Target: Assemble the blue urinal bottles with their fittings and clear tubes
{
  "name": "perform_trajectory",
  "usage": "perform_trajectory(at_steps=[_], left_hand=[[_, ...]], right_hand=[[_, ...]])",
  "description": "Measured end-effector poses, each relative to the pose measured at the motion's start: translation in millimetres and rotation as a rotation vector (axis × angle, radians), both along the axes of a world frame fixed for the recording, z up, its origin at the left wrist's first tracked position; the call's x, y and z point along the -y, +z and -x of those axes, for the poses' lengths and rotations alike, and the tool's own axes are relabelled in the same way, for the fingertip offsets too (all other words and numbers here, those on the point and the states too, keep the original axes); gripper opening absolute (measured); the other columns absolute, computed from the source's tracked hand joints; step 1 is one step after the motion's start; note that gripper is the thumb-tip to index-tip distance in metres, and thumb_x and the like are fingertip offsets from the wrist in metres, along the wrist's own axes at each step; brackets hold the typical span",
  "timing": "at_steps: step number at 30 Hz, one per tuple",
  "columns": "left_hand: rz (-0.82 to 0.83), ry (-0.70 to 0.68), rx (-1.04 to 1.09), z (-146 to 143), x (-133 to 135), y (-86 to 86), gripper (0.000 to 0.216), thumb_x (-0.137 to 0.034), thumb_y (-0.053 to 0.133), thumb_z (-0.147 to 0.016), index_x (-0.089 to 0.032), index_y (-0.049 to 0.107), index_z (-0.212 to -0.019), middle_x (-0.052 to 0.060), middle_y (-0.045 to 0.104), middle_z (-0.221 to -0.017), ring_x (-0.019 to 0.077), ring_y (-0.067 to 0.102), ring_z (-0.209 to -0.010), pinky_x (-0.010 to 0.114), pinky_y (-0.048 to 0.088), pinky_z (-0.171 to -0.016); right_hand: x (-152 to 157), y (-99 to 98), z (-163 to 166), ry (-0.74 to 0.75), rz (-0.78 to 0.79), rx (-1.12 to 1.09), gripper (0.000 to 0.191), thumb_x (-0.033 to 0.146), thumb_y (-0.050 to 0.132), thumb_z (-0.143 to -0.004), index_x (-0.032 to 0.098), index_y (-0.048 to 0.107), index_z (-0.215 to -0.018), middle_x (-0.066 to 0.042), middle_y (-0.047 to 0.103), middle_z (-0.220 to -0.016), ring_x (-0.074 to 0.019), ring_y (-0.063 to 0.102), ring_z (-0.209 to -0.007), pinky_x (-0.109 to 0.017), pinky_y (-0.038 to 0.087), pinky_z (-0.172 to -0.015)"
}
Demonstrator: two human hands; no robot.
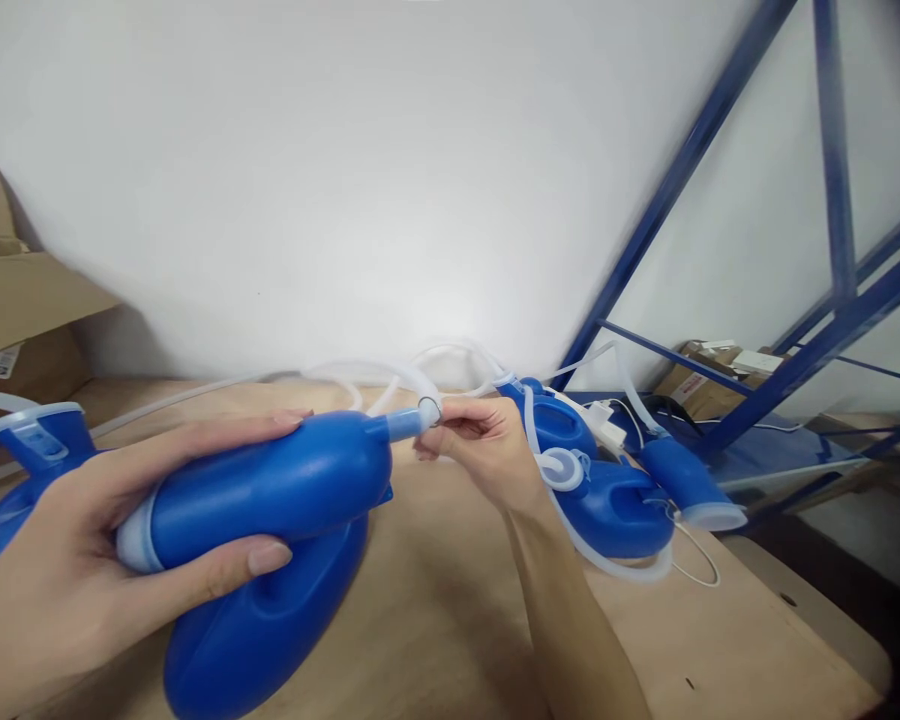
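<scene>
My left hand (60, 570) is wrapped round a blue plastic funnel piece (270, 485) with a pale collar at its wide end. Its narrow spout (403, 424) points right. My right hand (480, 445) pinches the end of a clear flexible tube (375, 375) right at that spout. Below the funnel piece lies a blue plastic bottle (262, 620) on the wooden table (450, 600).
Another blue bottle (607, 490) with a white ring cap, a blue funnel (682, 480) and looped tubing lie at the right. A third blue piece (41, 440) sits at the left edge. Cardboard boxes (15, 320) stand back left; a blue metal rack (795, 350) rises at the right.
</scene>
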State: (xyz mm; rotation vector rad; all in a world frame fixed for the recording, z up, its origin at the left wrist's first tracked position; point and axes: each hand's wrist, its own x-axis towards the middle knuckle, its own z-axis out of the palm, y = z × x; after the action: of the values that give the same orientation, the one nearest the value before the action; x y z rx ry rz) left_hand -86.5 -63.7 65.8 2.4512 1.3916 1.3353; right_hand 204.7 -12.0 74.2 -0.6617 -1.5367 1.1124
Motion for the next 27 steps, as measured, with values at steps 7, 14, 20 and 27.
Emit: perform_trajectory(at_steps=[7,14,20,27], left_hand=[[-0.205,-0.107,-0.102,-6.8,0.0,-2.1,0.055,-0.037,0.072,-0.095,-0.047,0.059,-0.147,-0.013,0.059,-0.156,0.0255,0.067,-0.134,0.036,0.050,-0.121],[-0.243,-0.165,-0.156,-3.6,-7.4,3.2,0.053,-0.028,0.062,-0.102,-0.048,0.058,-0.151,-0.011,0.056,-0.160,0.0230,0.064,-0.137,0.035,0.048,-0.123],[-0.280,-0.173,-0.232,3.2,-9.6,-3.3,0.054,-0.018,0.059,-0.104,-0.049,0.060,-0.148,-0.009,0.062,-0.154,0.0243,0.062,-0.139,0.040,0.048,-0.120],[-0.232,-0.174,-0.176,-0.6,-12.1,-4.3,0.050,-0.026,0.063,-0.103,-0.046,0.060,-0.149,-0.008,0.061,-0.155,0.0222,0.066,-0.135,0.037,0.051,-0.118]], right_hand=[[9.5,4.3,4.0,-0.153,-0.090,0.169,0.022,0.036,0.082,-0.086,0.019,0.079,-0.073,-0.002,0.071,-0.069,-0.0153,0.067,-0.068,-0.027,0.059,-0.066],[-5.3,0.2,-4.5,0.078,0.091,0.144,0.035,0.050,0.091,-0.075,0.017,0.079,-0.074,-0.002,0.073,-0.070,-0.0146,0.067,-0.065,-0.030,0.061,-0.068],[-5.6,-7.4,-2.6,0.079,0.146,0.230,0.030,0.045,0.090,-0.077,0.016,0.083,-0.083,-0.003,0.074,-0.072,-0.0149,0.069,-0.068,-0.029,0.060,-0.072],[-1.5,-9.2,8.0,-0.081,0.049,0.245,0.019,0.031,0.081,-0.085,0.018,0.077,-0.073,-0.002,0.073,-0.070,-0.0156,0.069,-0.068,-0.027,0.058,-0.068]])
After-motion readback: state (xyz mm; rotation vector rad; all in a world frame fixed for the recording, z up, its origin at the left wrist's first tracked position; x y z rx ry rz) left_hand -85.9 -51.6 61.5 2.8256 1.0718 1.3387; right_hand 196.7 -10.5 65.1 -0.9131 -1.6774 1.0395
